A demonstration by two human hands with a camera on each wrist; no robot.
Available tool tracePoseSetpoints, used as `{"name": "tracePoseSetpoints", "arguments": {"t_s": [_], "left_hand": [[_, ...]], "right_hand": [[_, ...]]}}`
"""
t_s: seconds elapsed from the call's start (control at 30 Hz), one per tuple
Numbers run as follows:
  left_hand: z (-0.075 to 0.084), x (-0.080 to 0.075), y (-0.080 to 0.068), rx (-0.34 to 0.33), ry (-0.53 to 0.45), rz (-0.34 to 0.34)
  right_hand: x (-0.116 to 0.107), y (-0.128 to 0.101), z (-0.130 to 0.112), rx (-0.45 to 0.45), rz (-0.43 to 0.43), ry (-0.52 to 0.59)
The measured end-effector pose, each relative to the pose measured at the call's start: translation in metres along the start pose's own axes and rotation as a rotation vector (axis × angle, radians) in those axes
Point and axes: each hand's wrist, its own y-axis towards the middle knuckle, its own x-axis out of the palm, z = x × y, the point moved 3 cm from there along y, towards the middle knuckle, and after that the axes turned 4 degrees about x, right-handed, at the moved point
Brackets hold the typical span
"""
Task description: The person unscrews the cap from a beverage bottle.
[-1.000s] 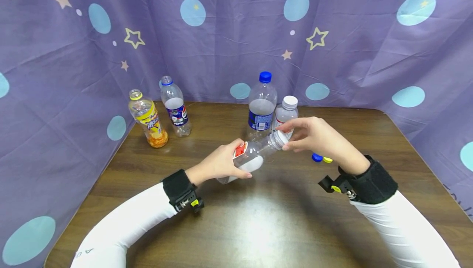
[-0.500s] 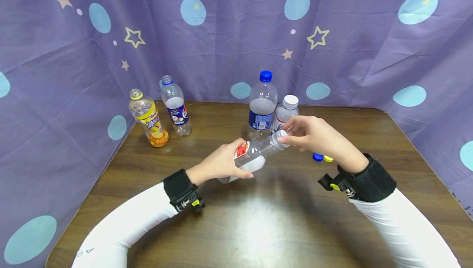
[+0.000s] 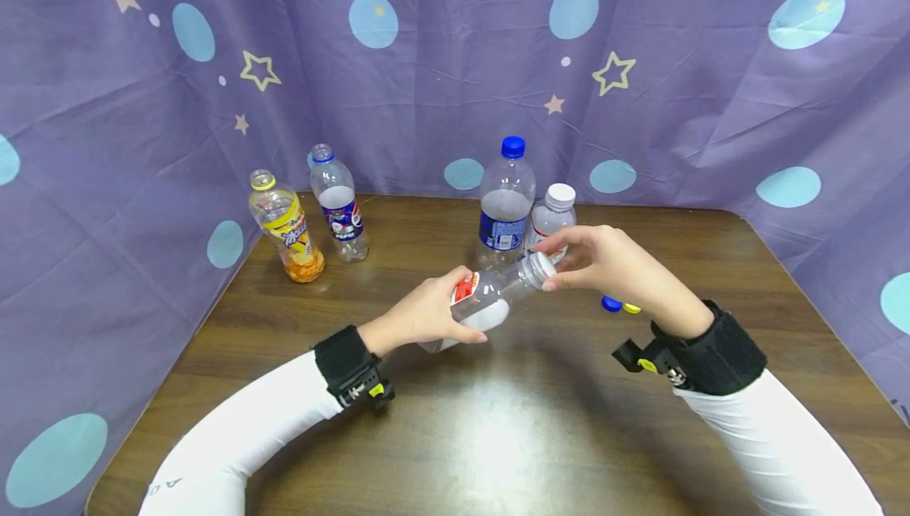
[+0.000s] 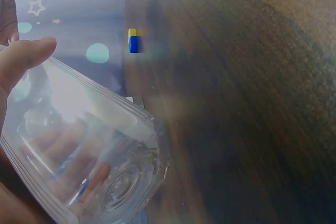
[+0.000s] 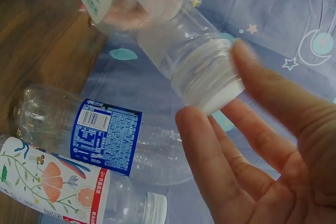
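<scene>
My left hand (image 3: 423,310) grips the body of a clear plastic bottle (image 3: 489,299) with a red and white label, held tilted with its neck up to the right. In the left wrist view, its fingers show through the clear wall of the bottle (image 4: 89,124), close to the ribbed base. A white cap (image 3: 544,265) sits on the bottle's mouth. My right hand (image 3: 614,263) pinches this cap's edge between thumb and fingertips. The right wrist view has the thumb on one side of the cap (image 5: 223,98) and the index finger on the other.
Behind the hands stand a blue-capped bottle (image 3: 506,200) and a white-capped bottle (image 3: 550,216). An uncapped yellow-labelled bottle (image 3: 287,231) and an uncapped Pepsi bottle (image 3: 340,208) stand at the back left. A blue cap (image 3: 611,304) and a yellow cap (image 3: 631,308) lie right. A purple curtain (image 3: 426,105) hangs behind.
The right hand's thumb and fingers roll around the cap's edge, first one way and then back. The left hand and the bottle stay nearly in place.
</scene>
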Motion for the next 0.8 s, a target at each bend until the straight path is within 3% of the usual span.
{"name": "tracePoseSetpoints", "arguments": {"t_s": [0.27,0.5,0.8], "left_hand": [[0.0018,0.0004,0.0012,0.02,0.017,0.013],[0.002,0.0001,0.001,0.007,0.019,0.003],[-0.0001,-0.0004,-0.0009,0.001,0.006,-0.007]], "right_hand": [[0.0019,0.0011,0.0018,0.035,0.069,-0.005],[0.0012,0.0009,0.0038,0.135,-0.039,-0.037],[-0.0002,0.0011,0.0027,0.048,-0.083,0.071]]}}
